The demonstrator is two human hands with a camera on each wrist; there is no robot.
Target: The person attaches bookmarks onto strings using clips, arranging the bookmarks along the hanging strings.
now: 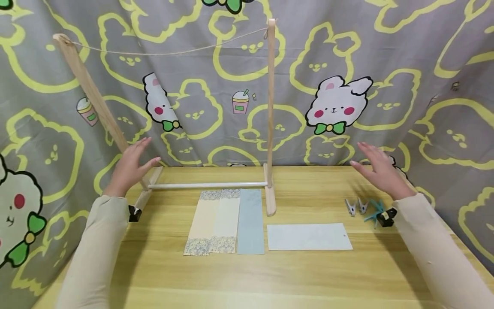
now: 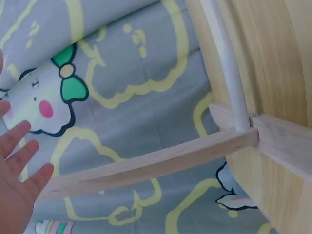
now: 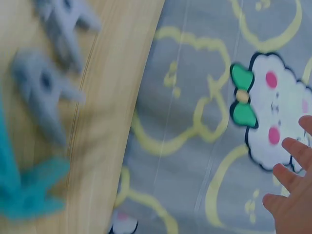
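Note:
My left hand point(image 1: 132, 166) is raised beside the left post of a wooden frame point(image 1: 271, 107), its fingers straight and holding nothing. On the other side, my right hand point(image 1: 380, 171) hovers above several clothespins, fingers extended and bare. Two grey clothespins point(image 1: 350, 207) and some teal clothespins point(image 1: 374, 210) lie below it; the right wrist view shows a grey clothespin point(image 3: 41, 90) and a teal one point(image 3: 29, 190) close up. Paper strips lie on the table: a cream patterned strip point(image 1: 200, 221), a paler patterned strip point(image 1: 227, 219), a blue-grey strip point(image 1: 251, 223) and a crosswise pale strip point(image 1: 308, 237) with a small hole.
A thin string point(image 1: 166, 54) sags between the tops of the frame's posts. A white rod point(image 1: 208, 185) joins their feet low over the wooden table point(image 1: 216, 283). Grey curtain point(image 1: 328, 47) with rabbit prints hangs behind and at both sides.

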